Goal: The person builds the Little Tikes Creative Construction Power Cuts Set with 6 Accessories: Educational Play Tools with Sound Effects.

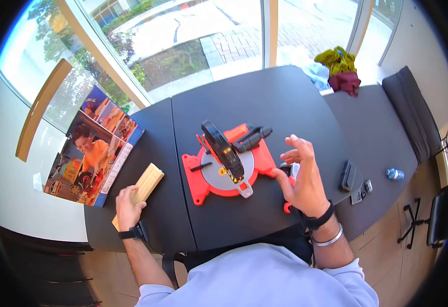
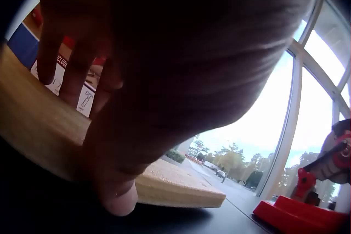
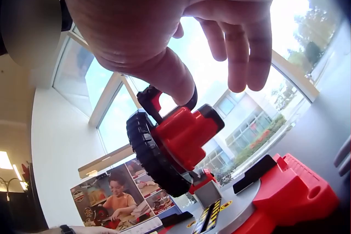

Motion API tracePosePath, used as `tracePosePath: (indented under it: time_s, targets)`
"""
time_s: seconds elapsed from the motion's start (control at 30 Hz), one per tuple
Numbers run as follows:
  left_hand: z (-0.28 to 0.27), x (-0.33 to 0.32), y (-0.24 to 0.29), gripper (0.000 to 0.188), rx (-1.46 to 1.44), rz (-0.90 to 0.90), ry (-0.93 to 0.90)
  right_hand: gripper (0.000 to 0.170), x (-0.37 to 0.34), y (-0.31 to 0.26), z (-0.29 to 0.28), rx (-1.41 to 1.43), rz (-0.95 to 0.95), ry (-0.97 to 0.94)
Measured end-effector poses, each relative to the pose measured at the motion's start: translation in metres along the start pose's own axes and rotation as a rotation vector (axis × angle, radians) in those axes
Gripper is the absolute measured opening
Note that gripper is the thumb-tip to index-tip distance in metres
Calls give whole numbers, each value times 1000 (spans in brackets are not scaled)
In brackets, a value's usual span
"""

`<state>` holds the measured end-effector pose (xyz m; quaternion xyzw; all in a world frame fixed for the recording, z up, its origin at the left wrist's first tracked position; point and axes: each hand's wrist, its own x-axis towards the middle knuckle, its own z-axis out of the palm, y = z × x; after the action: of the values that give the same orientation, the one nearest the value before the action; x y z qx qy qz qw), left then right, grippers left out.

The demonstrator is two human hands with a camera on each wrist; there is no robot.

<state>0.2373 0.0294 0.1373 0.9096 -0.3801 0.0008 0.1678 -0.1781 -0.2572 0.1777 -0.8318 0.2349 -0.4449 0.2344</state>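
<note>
My left hand grips a pale wooden block on the left of the dark table. In the left wrist view its thumb lies along the near side of the wood, and the other fingers reach over the far side. A red, grey and black toy miter saw stands at mid-table. Raised to the right of the saw, my right hand has its fingers spread and holds nothing. In the right wrist view the toy saw appears below that hand.
A large picture box stands at the table's left side. Partly hidden behind my right hand is a small white and red item. Further right are a black case, a blue bottle and piled clothes. Windows line the far side.
</note>
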Motion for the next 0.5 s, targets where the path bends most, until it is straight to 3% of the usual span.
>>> tracePosePath:
  time_s: [0.17, 0.23, 0.3, 0.33, 0.5]
  targets:
    - [-51, -18, 61, 64, -183, 149, -17, 79, -16, 5, -7, 16, 80, -12]
    - [-56, -22, 85, 61, -186, 412, -119, 74, -18, 3, -9, 12, 105, -33]
    - [-49, -24, 106, 62, -222, 540, -232, 69, -18, 1, -10, 8, 131, -48]
    - [-44, -25, 118, 63, -234, 605, -281, 58, -18, -2, -10, -3, 124, -96]
    - [10, -22, 174, 60, -368, 734, -255, 25, -24, -2, -10, -99, 51, -236]
